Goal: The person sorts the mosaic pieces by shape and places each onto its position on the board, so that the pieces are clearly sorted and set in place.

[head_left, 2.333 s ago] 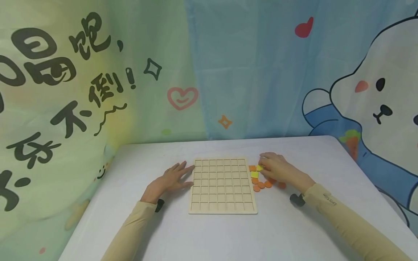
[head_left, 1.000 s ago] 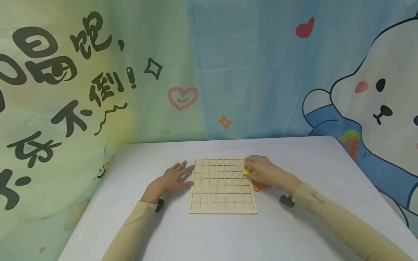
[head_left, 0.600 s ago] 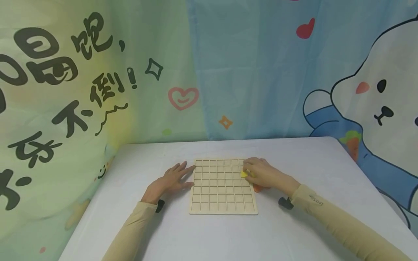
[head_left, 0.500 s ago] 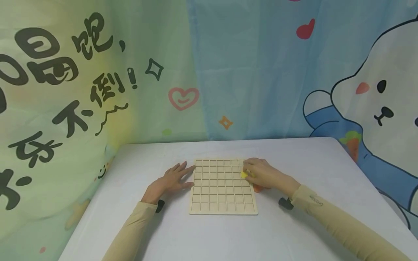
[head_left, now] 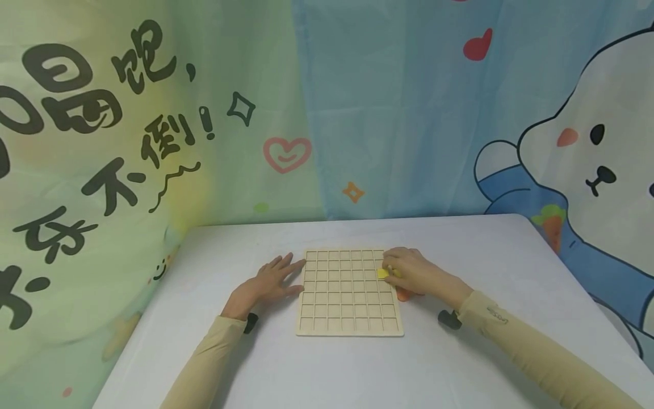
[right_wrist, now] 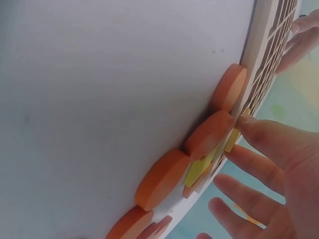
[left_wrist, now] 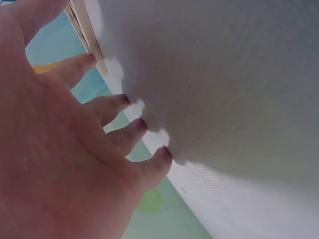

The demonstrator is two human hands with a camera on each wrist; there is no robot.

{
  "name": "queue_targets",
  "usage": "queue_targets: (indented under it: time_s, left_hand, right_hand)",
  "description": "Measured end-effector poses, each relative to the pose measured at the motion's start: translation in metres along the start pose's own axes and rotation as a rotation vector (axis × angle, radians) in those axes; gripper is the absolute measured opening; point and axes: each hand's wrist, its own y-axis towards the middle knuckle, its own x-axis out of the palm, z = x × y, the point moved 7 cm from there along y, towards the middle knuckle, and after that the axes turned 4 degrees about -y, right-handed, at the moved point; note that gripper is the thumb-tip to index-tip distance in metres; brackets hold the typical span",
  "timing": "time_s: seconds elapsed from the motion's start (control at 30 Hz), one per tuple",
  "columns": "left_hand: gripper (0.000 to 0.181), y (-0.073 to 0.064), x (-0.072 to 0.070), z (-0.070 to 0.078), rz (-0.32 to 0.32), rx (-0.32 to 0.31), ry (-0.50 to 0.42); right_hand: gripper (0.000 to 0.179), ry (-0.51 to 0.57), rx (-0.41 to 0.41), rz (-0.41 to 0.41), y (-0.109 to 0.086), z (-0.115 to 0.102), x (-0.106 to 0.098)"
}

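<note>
A wooden grid board [head_left: 342,298] lies mid-table. My right hand [head_left: 415,268] is over its right edge, and the thumb and index finger hold a small square yellow tile [head_left: 382,274] at the rightmost column. In the right wrist view the yellow tile [right_wrist: 232,137] shows between thumb and index finger, at the board's rim. The other fingers are spread apart. My left hand [head_left: 271,280] lies at the board's left side with fingers spread, thumb and a fingertip at its edge. In the left wrist view the left hand's [left_wrist: 75,129] fingertips rest on the tablecloth.
Orange round discs [right_wrist: 162,179] lie along the board's right side, mostly hidden by the right hand in the head view. Another yellow tile [right_wrist: 199,168] and some orange pieces lie among them. A white cloth covers the table [head_left: 327,375]; a printed curtain [head_left: 388,113] hangs behind it.
The right hand has come left from the loose pieces to the board's right column, bringing a yellow tile. Since half a second ago it has shifted slightly right. The left hand has stayed put.
</note>
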Motion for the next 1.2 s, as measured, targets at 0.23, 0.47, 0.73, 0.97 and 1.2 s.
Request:
queue_targets:
  time_s: [0.23, 0.47, 0.73, 0.97, 1.2]
  left_hand:
    - [0.072, -0.0004, 0.0002, -0.0015, -0.006, -0.005, 0.009]
    - [0.071, -0.0014, -0.0007, -0.0009, -0.002, -0.003, -0.005]
    - [0.071, -0.0023, -0.002, 0.001, -0.001, -0.002, -0.012]
    - [0.071, -0.0021, -0.0023, 0.0007, 0.001, -0.004, -0.015]
    - [0.07, -0.0021, -0.003, 0.002, 0.003, 0.001, -0.02]
  right_hand:
    - [0.019, -0.002, 0.006, 0.016, -0.0014, 0.0044, 0.0001]
    - [0.019, 0.018, 0.011, 0.023, -0.0015, 0.0046, -0.0001]
    - [0.02, 0.038, 0.018, 0.019, 0.0004, 0.0021, 0.0009]
    - [0.02, 0.027, 0.012, 0.016, 0.0001, 0.0009, -0.0002]
    - [0.02, 0.029, 0.055, -0.015, -0.0011, 0.0069, -0.0007]
